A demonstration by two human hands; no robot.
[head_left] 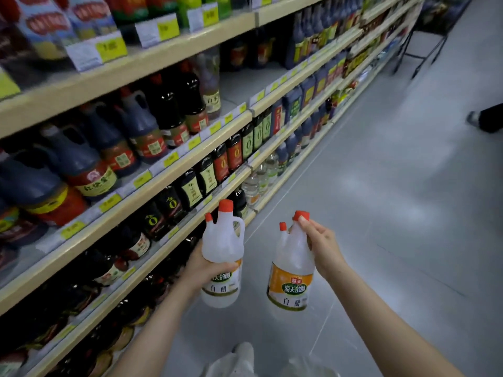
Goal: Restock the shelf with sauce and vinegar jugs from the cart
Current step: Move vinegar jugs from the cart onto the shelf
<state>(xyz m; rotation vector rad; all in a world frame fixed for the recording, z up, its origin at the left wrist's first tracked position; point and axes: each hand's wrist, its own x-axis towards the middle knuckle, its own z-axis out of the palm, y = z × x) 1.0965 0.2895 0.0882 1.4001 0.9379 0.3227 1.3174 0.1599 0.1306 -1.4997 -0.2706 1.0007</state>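
Shelves (168,170) are waiting; left hand (202,268) is hugging one vinegar jug (221,257), right hand (322,247) is gripping another jug (292,270) by its top.

2 clear vinegar jugs (221,257) (291,278), red caps, yellow labels, upright, side by side nr shelf (174,170).

Left hand (206,268), right hand (322,246): fingers curled.
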